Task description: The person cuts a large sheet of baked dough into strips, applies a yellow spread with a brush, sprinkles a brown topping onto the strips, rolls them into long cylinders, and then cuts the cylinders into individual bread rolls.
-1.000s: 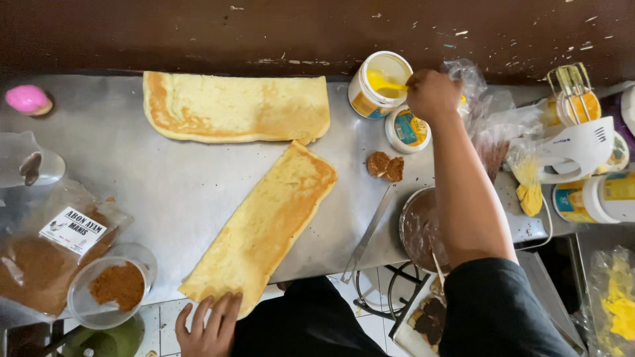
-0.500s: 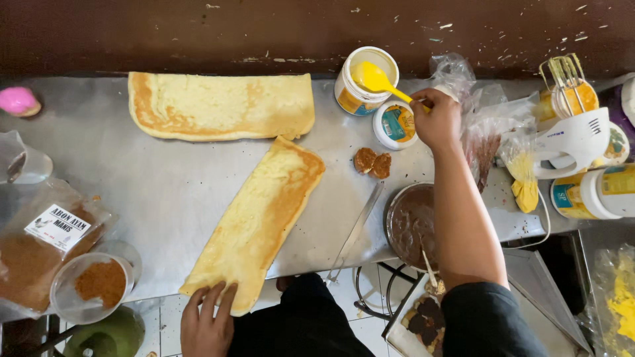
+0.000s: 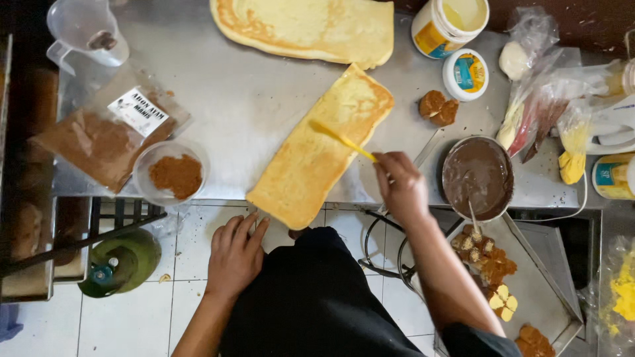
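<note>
A long folded golden pancake (image 3: 322, 149) lies slantwise on the steel counter (image 3: 245, 99). My right hand (image 3: 401, 186) grips a yellow spatula (image 3: 340, 139) whose blade rests on the pancake's upper middle. My left hand (image 3: 235, 254) hangs flat below the counter's front edge, close to the pancake's near end, fingers apart and holding nothing. A second folded pancake (image 3: 311, 28) lies at the back. An open tub of yellow spread (image 3: 450, 21) stands behind, with its lid (image 3: 465, 73) beside it.
A pot of chocolate paste (image 3: 477, 175) sits right of my right hand. Brown powder fills a small bowl (image 3: 173, 173) and a plastic bag (image 3: 109, 135) at left. A clear jug (image 3: 86, 26) stands far left. Below right, a tray (image 3: 529, 291) holds cut pieces.
My right hand has come from the yellow tub at the back down to the slanted pancake, bringing the yellow spatula onto it. The view has shifted closer and lower.
</note>
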